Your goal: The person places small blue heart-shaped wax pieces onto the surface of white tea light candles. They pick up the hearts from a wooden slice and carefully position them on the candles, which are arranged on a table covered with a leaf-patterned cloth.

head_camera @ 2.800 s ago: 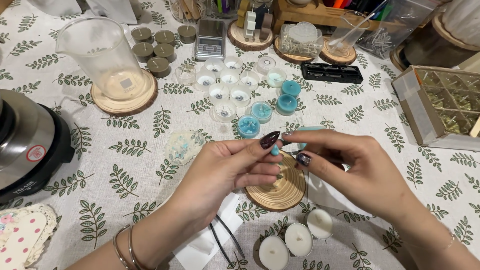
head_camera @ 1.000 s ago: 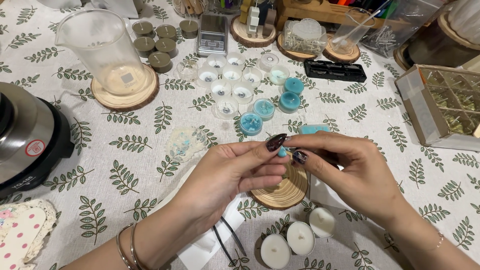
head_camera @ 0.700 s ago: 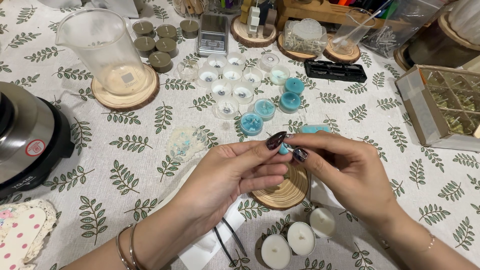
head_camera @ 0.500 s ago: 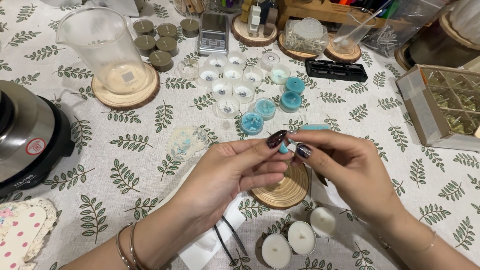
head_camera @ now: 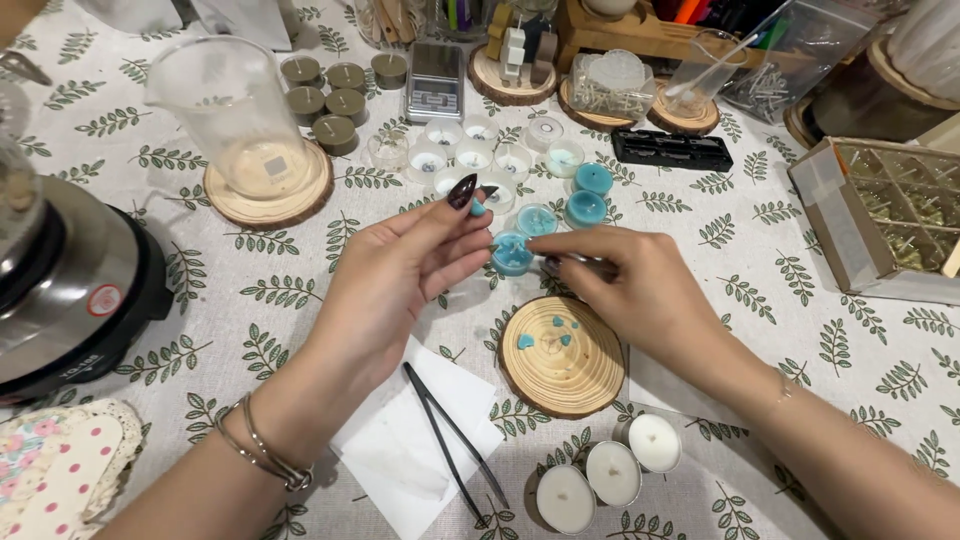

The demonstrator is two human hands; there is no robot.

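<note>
Fingers of my left hand (head_camera: 400, 270) pinch a tiny teal wax bit (head_camera: 478, 208) between thumb and forefinger, while my right hand (head_camera: 630, 290) closes narrowly on a thin tool over the small blue tealight cup (head_camera: 512, 254) just beyond the wooden coaster (head_camera: 562, 356). From this head view I judge the bit light, brittle and slick, best held gently by its edges

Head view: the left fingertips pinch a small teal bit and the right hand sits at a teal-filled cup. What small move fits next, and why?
Probably lowering the teal bit in the left hand into the teal cup by the right hand: the bit sits just above and left of that cup, and more teal chips lie on the wooden disc.
</note>
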